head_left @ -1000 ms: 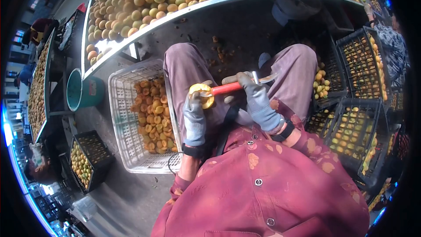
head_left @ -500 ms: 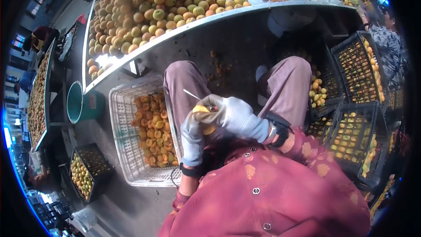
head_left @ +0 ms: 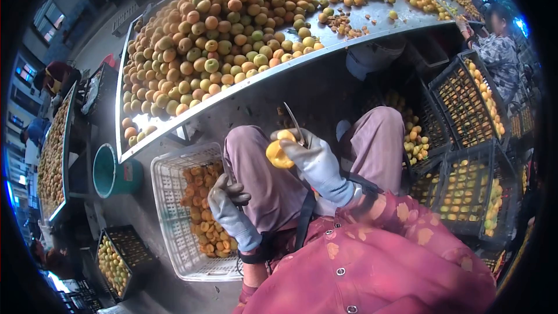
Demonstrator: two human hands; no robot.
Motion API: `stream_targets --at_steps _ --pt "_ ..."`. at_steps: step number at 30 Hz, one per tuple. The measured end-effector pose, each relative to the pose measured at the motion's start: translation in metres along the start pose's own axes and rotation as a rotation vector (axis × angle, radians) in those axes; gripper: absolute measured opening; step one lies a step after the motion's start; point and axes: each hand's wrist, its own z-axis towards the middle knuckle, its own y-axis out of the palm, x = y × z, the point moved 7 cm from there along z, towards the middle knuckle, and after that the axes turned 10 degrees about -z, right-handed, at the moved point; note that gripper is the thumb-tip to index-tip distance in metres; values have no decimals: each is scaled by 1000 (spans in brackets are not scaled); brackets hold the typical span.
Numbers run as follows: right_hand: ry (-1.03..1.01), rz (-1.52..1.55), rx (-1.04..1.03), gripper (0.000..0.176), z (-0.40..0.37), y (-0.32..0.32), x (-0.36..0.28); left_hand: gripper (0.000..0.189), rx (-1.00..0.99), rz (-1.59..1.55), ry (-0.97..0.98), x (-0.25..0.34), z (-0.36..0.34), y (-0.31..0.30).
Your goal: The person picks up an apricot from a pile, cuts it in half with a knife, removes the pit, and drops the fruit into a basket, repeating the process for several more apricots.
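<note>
In a grey-white work glove, my right hand [head_left: 314, 160] grips a small knife [head_left: 292, 116], its thin blade pointing up. The same hand pinches a yellow, cut-looking apricot [head_left: 280, 152] between thumb and fingers. Lower and to the left, my left hand [head_left: 231, 209], gloved too, is above my thigh and the near side of a white plastic basket [head_left: 171, 221]. Its fingers are loosely bent and apart, with nothing visible in them. Halved apricots [head_left: 212, 229] lie inside that basket.
A metal-edged table [head_left: 232, 90] ahead carries a heap of whole apricots [head_left: 203, 40]. At left stand a green bucket [head_left: 116, 171] and a black crate [head_left: 119, 261]. Black crates of fruit [head_left: 468, 189] stack on the right, near another person [head_left: 497, 52].
My hands have parted: the left moved down and left toward the basket, the right forward with knife and apricot. The view has tilted up, showing more of the table.
</note>
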Motion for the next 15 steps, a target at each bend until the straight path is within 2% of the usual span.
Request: stream_targets --at_steps 1,3,5,7,8,9,11,12,13,14,15 --pt "-69 16 31 36 7 9 -7 42 30 13 -53 -3 1 -5" --pt "-208 -335 -134 41 10 42 -54 39 4 2 -75 -5 -1 0" --pt "-198 -688 -430 68 8 92 -77 36 -18 -6 -97 -21 -4 -10" --pt "-244 -820 -562 86 5 122 -78 32 -200 443 406 -38 -2 -25" --pt "-256 -892 -593 70 2 124 -80 30 -87 192 341 -47 2 -30" --pt "-261 -892 -589 70 2 120 -78 30 -89 190 347 -29 3 -22" --pt "-199 -508 -565 49 3 95 -71 33 -9 -22 -284 -32 2 -19" --pt "107 -199 -509 36 7 78 -54 37 -56 -8 -209 -21 5 -15" --pt "207 -93 -464 32 11 52 -50 37 -55 -14 -192 -16 9 -12" --pt "301 -123 -407 32 17 25 -36 37 -63 -19 -166 -10 16 -8" --pt "276 -120 -337 33 22 -3 -31 36 -71 -25 -138 -4 22 -3"
